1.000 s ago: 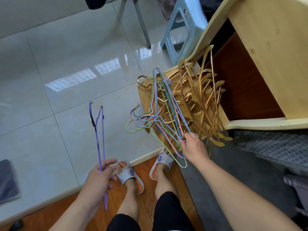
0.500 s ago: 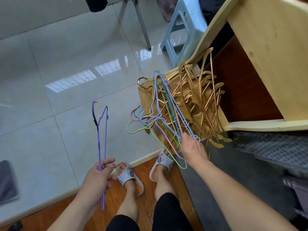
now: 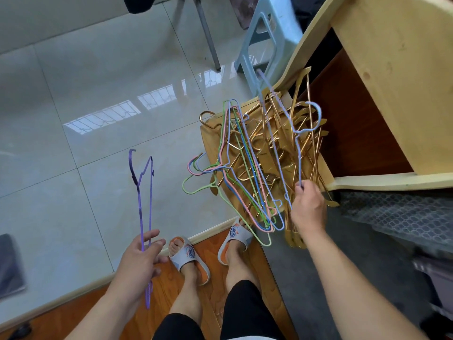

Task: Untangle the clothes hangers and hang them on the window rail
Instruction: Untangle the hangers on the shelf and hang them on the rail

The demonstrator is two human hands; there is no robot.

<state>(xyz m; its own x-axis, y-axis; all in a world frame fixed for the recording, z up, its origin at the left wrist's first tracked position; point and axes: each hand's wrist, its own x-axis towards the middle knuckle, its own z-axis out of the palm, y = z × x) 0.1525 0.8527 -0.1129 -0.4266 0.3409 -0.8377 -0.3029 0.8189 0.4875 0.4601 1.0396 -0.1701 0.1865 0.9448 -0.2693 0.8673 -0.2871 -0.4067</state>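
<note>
My left hand [image 3: 141,257] grips a purple wire hanger [image 3: 143,192], hook end pointing up and away over the tiled floor. My right hand [image 3: 307,208] pinches a light blue hanger [image 3: 297,143] lifted clear above the heap, its hook at the upper right. A tangle of pastel wire hangers [image 3: 241,173] in green, pink and blue lies on a wooden stool [image 3: 208,136], mixed with a heap of gold metal hangers [image 3: 282,143]. No window rail is in view.
A pale blue plastic stool [image 3: 267,40] stands behind the heap. A light wooden bed frame [image 3: 392,82] rises at the right. My feet in slippers [image 3: 188,256] stand on the wood floor edge. A metal leg [image 3: 208,38] crosses the tiles.
My right hand pulled the light blue hanger out of the pastel tangle and raised it to the right. My left hand kept the purple hanger, turning it slightly.
</note>
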